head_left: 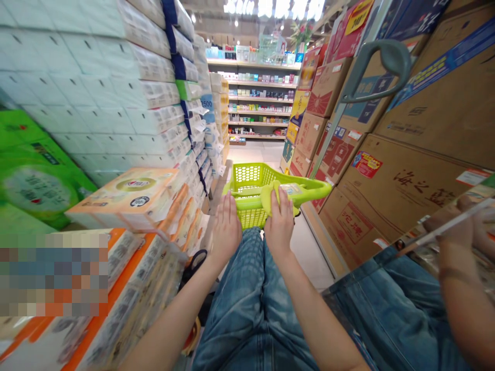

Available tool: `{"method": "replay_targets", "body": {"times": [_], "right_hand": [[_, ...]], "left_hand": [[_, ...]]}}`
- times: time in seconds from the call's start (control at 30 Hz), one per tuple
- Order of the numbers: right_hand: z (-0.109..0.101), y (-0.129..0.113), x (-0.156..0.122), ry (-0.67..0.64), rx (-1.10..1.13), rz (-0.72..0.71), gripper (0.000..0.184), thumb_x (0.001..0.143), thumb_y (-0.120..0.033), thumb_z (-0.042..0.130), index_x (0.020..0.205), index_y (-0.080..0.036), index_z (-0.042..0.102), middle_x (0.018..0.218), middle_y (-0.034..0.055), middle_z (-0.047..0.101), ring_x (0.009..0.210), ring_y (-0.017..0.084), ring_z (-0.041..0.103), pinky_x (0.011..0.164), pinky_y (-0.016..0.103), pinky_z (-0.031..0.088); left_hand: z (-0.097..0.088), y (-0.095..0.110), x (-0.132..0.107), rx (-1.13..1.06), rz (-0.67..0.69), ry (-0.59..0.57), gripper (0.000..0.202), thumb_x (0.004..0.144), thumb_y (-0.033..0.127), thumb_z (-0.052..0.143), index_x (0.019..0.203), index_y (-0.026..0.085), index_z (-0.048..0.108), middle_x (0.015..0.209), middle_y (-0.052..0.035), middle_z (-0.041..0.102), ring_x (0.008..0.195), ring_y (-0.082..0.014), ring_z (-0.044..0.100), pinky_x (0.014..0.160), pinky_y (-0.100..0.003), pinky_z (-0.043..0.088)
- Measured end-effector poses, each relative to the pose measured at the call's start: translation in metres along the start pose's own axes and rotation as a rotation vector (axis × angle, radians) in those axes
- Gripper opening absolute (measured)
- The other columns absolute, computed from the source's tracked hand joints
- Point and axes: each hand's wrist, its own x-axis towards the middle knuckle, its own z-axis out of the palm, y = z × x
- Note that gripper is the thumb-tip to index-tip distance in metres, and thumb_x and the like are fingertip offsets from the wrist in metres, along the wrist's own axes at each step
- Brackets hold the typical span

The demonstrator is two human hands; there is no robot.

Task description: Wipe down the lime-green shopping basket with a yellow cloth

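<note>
A lime-green plastic shopping basket with a long handle stands in front of me in the aisle. My left hand lies palm down over the basket's near rim, its fingers across the bar. My right hand wraps a yellow-green part of the handle. A small labelled packet sits just beyond those fingers, partly hidden. Whether it lies in the basket or on the handle, I cannot tell. Below my arms are my blue denim jeans.
Stacked packs of paper tissue form a tall wall on the left, with orange-printed boxes nearer. Large cardboard cartons line the right. A mirror panel at lower right reflects an arm and jeans. Shelves of goods stand ahead.
</note>
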Motion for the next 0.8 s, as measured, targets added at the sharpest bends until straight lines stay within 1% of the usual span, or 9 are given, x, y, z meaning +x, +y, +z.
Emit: {"method": "replay_targets", "body": {"times": [0.13,0.23,0.3,0.4,0.53,0.6,0.63,0.7,0.8], "right_hand": [[0.021,-0.041,-0.008,-0.052,0.031,-0.096,0.055,0.093,-0.008,0.038,0.148,-0.013,0.041,0.156,0.0149,0.039,0.15,0.023,0.025,0.121,0.05,0.029],[0.027,-0.051,-0.011,-0.088,0.05,-0.159,0.053,0.095,-0.009,0.041,0.148,-0.013,0.042,0.156,0.0137,0.039,0.149,0.021,0.026,0.122,0.045,0.03],[0.023,-0.044,-0.011,-0.098,0.044,-0.206,0.054,0.095,-0.009,0.039,0.148,-0.014,0.042,0.156,0.0128,0.04,0.149,0.02,0.028,0.121,0.044,0.031],[0.011,-0.019,-0.009,-0.095,0.012,-0.241,0.056,0.094,-0.006,0.036,0.149,-0.017,0.04,0.155,0.0119,0.042,0.148,0.021,0.031,0.12,0.044,0.032],[-0.006,0.018,-0.003,-0.038,-0.027,-0.151,0.062,0.09,-0.002,0.033,0.15,-0.016,0.038,0.157,0.0137,0.038,0.149,0.023,0.026,0.12,0.049,0.031],[-0.011,0.027,0.0,-0.008,-0.024,-0.09,0.065,0.088,-0.002,0.033,0.151,-0.017,0.037,0.157,0.0135,0.037,0.149,0.023,0.026,0.12,0.051,0.031],[-0.011,0.028,0.0,0.006,-0.017,-0.065,0.066,0.088,-0.002,0.034,0.152,-0.018,0.036,0.157,0.0134,0.037,0.149,0.023,0.026,0.119,0.052,0.031],[-0.007,0.021,-0.001,0.018,-0.003,-0.029,0.065,0.088,-0.003,0.033,0.152,-0.017,0.035,0.158,0.0145,0.035,0.15,0.023,0.026,0.119,0.053,0.031],[0.007,-0.006,-0.007,-0.012,0.011,-0.059,0.059,0.091,-0.005,0.036,0.15,-0.012,0.038,0.157,0.017,0.036,0.15,0.024,0.024,0.12,0.051,0.03]], "left_hand": [[0.003,-0.005,-0.003,0.046,-0.006,-0.01,0.068,0.096,0.013,0.032,0.157,0.009,0.001,0.161,-0.0218,0.023,0.152,-0.0269,0.016,0.119,-0.051,0.029],[0.003,-0.01,-0.004,0.074,-0.013,-0.022,0.069,0.096,0.012,0.031,0.157,0.01,0.0,0.162,-0.0196,0.022,0.152,-0.0258,0.016,0.12,-0.049,0.029],[0.002,-0.011,-0.004,0.072,0.002,-0.021,0.068,0.096,0.013,0.031,0.157,0.01,0.001,0.161,-0.0198,0.023,0.151,-0.0271,0.017,0.12,-0.05,0.029],[-0.001,-0.009,-0.003,0.049,0.019,-0.016,0.066,0.098,0.016,0.031,0.157,0.01,0.003,0.161,-0.0201,0.024,0.151,-0.0281,0.018,0.119,-0.051,0.029],[-0.005,-0.005,-0.002,-0.013,0.003,-0.025,0.067,0.101,0.027,0.035,0.158,0.011,0.004,0.162,-0.0195,0.022,0.152,-0.0287,0.017,0.119,-0.052,0.027],[-0.006,-0.004,-0.002,-0.032,-0.008,-0.034,0.068,0.101,0.03,0.037,0.157,0.011,0.004,0.163,-0.0194,0.02,0.152,-0.0289,0.015,0.12,-0.052,0.026],[-0.006,-0.004,-0.002,-0.039,-0.01,-0.037,0.068,0.101,0.03,0.036,0.157,0.011,0.003,0.163,-0.0193,0.019,0.152,-0.0287,0.014,0.12,-0.053,0.025],[-0.006,-0.005,-0.002,-0.052,-0.013,-0.039,0.068,0.101,0.03,0.035,0.158,0.011,0.003,0.163,-0.019,0.018,0.152,-0.0282,0.013,0.12,-0.053,0.024],[-0.006,-0.007,-0.003,-0.068,-0.019,-0.033,0.068,0.101,0.03,0.034,0.158,0.012,0.001,0.163,-0.0188,0.018,0.152,-0.0277,0.013,0.12,-0.052,0.023]]}}
